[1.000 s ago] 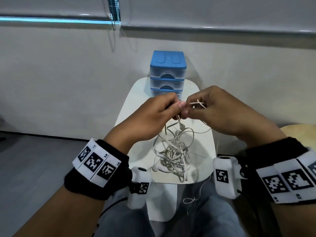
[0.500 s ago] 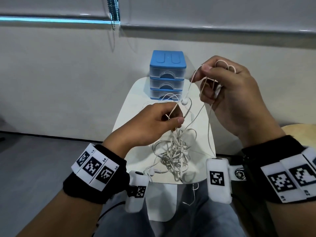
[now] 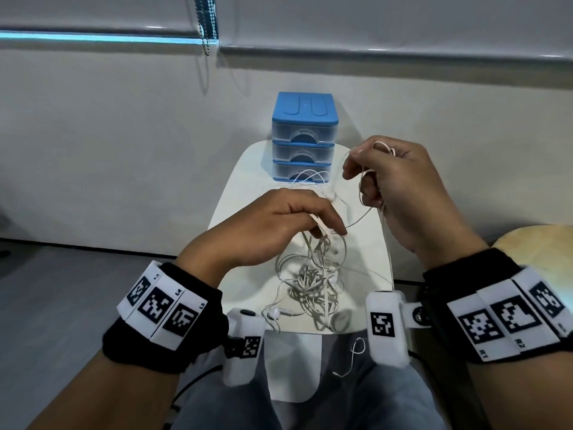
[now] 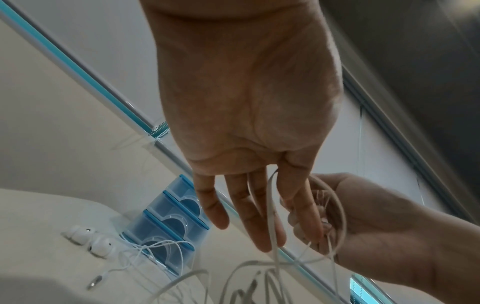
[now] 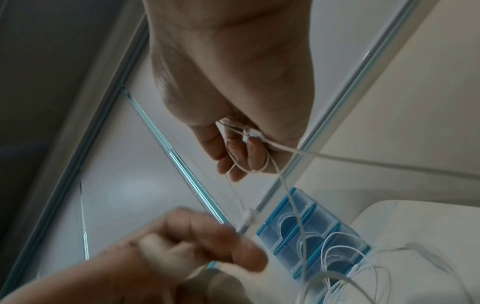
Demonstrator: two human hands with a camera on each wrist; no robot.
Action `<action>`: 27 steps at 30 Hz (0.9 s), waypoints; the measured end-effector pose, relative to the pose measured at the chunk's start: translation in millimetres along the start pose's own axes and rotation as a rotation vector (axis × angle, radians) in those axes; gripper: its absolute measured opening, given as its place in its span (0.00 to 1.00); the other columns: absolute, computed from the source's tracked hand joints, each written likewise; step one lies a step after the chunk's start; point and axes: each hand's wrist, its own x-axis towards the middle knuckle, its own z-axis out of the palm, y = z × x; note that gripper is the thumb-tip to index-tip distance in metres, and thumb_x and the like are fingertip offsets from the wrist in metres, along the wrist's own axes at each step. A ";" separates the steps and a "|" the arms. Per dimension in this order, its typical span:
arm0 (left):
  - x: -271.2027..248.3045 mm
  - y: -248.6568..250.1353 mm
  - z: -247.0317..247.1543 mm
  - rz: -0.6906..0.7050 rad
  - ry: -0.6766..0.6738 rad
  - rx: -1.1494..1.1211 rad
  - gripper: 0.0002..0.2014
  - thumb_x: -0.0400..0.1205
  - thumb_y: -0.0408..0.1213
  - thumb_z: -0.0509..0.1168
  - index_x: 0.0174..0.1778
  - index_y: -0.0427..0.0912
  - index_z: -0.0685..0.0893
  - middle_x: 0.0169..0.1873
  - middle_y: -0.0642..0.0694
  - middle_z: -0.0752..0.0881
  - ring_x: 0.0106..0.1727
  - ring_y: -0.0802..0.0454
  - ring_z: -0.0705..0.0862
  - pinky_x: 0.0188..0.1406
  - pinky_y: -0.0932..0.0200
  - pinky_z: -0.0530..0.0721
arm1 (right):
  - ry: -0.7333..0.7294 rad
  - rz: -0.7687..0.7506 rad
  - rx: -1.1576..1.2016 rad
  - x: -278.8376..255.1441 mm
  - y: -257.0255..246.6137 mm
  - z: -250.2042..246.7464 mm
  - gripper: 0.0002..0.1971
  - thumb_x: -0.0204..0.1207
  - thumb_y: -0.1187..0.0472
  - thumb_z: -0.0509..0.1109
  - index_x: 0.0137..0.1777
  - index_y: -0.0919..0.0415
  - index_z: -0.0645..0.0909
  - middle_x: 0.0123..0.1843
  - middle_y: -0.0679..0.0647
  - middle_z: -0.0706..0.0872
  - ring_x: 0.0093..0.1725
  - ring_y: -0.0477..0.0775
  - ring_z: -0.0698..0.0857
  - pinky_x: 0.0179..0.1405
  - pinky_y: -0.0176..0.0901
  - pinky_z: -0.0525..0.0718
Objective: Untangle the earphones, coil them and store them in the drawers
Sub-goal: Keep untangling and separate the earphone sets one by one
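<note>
A tangle of white earphones (image 3: 310,283) lies on the small white table (image 3: 242,212). My left hand (image 3: 331,232) hovers above the tangle with a flat cable (image 4: 271,205) held between its fingers. My right hand (image 3: 356,162) is raised to the right of it, near the drawers. It pinches a thin earphone cable (image 5: 262,162) looped round its curled fingers. A blue three-drawer unit (image 3: 305,135) stands at the table's far end, all drawers closed. Thin cable loops (image 3: 310,176) lie just in front of it. Two earbuds (image 4: 88,240) rest on the table.
A loose cable end (image 3: 356,352) hangs off the table's near edge over my legs. A round wooden top (image 3: 542,243) sits at the right. Grey floor lies to the left, and a wall with a blind chain (image 3: 206,26) is behind.
The hands, together at a knot a second ago, have parted. The right hand rose with the thin cable, then sank a little. The left hand dropped toward the tangle and its fingers straightened.
</note>
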 end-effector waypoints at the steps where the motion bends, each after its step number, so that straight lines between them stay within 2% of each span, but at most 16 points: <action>1: -0.1 -2.1 -1.8 -0.031 0.009 0.007 0.21 0.82 0.22 0.56 0.52 0.43 0.93 0.52 0.51 0.92 0.53 0.50 0.89 0.56 0.60 0.84 | 0.029 -0.008 0.015 0.7 -0.7 -0.9 0.11 0.80 0.68 0.66 0.36 0.67 0.82 0.37 0.62 0.84 0.23 0.51 0.67 0.25 0.39 0.64; 3: 0.9 -7.9 -5.6 -0.124 0.078 0.053 0.21 0.83 0.21 0.55 0.50 0.44 0.92 0.47 0.52 0.92 0.46 0.54 0.89 0.52 0.60 0.84 | 0.095 -0.035 0.062 1.6 -3.6 -3.3 0.11 0.79 0.69 0.64 0.34 0.68 0.80 0.38 0.65 0.82 0.24 0.51 0.67 0.26 0.39 0.64; 5: 2.4 -15.4 -8.7 -0.235 0.157 0.113 0.18 0.84 0.24 0.56 0.52 0.47 0.89 0.48 0.49 0.91 0.45 0.52 0.88 0.54 0.50 0.86 | 0.140 -0.067 0.135 1.6 -7.4 -5.8 0.17 0.76 0.71 0.61 0.25 0.61 0.78 0.40 0.69 0.76 0.27 0.52 0.64 0.25 0.38 0.62; 6: 2.2 -17.6 -9.0 -0.290 0.180 0.133 0.17 0.84 0.26 0.57 0.56 0.50 0.86 0.50 0.48 0.89 0.46 0.48 0.88 0.56 0.47 0.85 | 0.149 -0.080 0.164 1.1 -9.4 -7.0 0.21 0.74 0.71 0.61 0.21 0.55 0.77 0.41 0.69 0.74 0.28 0.52 0.63 0.24 0.39 0.61; 8: 0.7 -16.8 -6.3 -0.347 0.178 0.134 0.21 0.84 0.27 0.59 0.66 0.56 0.79 0.57 0.50 0.85 0.53 0.44 0.86 0.57 0.47 0.84 | 0.155 -0.090 0.185 -0.6 -12.7 -7.8 0.24 0.73 0.69 0.60 0.16 0.54 0.76 0.42 0.68 0.73 0.28 0.51 0.63 0.25 0.38 0.61; 11: -0.3 -6.1 4.1 -0.246 0.170 0.068 0.28 0.83 0.24 0.59 0.74 0.59 0.72 0.64 0.54 0.78 0.64 0.56 0.79 0.57 0.59 0.79 | 0.165 -0.095 0.184 0.1 -14.7 -4.6 0.19 0.67 0.64 0.62 0.15 0.54 0.78 0.42 0.67 0.72 0.29 0.49 0.63 0.27 0.38 0.61; 13: 0.9 1.7 13.6 -0.172 0.201 0.080 0.24 0.81 0.28 0.62 0.69 0.57 0.75 0.65 0.56 0.78 0.67 0.62 0.75 0.61 0.60 0.75 | 0.173 -0.096 0.194 0.5 -15.8 -0.7 0.16 0.64 0.62 0.61 0.16 0.54 0.80 0.41 0.68 0.71 0.29 0.49 0.64 0.29 0.40 0.61; 15: 4.1 1.7 24.7 -0.140 0.185 0.176 0.16 0.77 0.42 0.65 0.60 0.60 0.77 0.61 0.58 0.80 0.65 0.60 0.76 0.66 0.53 0.75 | 0.172 -0.111 0.179 0.6 -15.8 1.3 0.16 0.65 0.61 0.61 0.17 0.54 0.81 0.41 0.69 0.74 0.30 0.49 0.66 0.31 0.42 0.64; 17: 7.3 -4.1 34.1 -0.196 0.113 0.308 0.15 0.75 0.55 0.69 0.57 0.60 0.78 0.58 0.58 0.80 0.63 0.54 0.77 0.68 0.44 0.76 | 0.170 -0.132 0.162 1.3 -16.0 1.9 0.17 0.66 0.61 0.60 0.18 0.54 0.82 0.39 0.65 0.81 0.32 0.49 0.70 0.33 0.42 0.67; 19: 9.1 -11.5 42.6 -0.292 0.035 0.447 0.19 0.76 0.62 0.73 0.57 0.60 0.78 0.57 0.56 0.78 0.64 0.51 0.75 0.69 0.43 0.74 | 0.184 -0.136 0.187 2.6 -17.9 0.0 0.16 0.65 0.60 0.60 0.18 0.54 0.81 0.37 0.58 0.85 0.34 0.49 0.73 0.33 0.41 0.69; 22: 7.9 -16.7 53.1 -0.330 0.003 0.518 0.19 0.75 0.62 0.74 0.56 0.59 0.80 0.56 0.56 0.78 0.62 0.52 0.77 0.67 0.46 0.73 | 0.200 -0.169 0.274 2.8 -22.9 -4.9 0.14 0.66 0.62 0.61 0.19 0.54 0.76 0.34 0.53 0.86 0.35 0.49 0.74 0.33 0.40 0.69; 25: 6.7 -18.3 61.9 -0.293 -0.016 0.555 0.11 0.79 0.54 0.72 0.50 0.53 0.82 0.48 0.56 0.81 0.55 0.51 0.80 0.60 0.48 0.77 | 0.198 -0.252 0.393 0.6 -32.5 -11.9 0.21 0.72 0.68 0.59 0.19 0.53 0.77 0.30 0.49 0.85 0.41 0.56 0.74 0.34 0.40 0.69; 27: 6.6 -19.6 62.8 -0.288 0.008 0.531 0.08 0.79 0.47 0.69 0.43 0.48 0.81 0.42 0.53 0.82 0.50 0.48 0.81 0.52 0.50 0.80 | 0.220 -0.307 0.467 0.9 -38.7 -18.6 0.23 0.76 0.69 0.59 0.19 0.53 0.79 0.31 0.51 0.85 0.40 0.56 0.76 0.35 0.41 0.70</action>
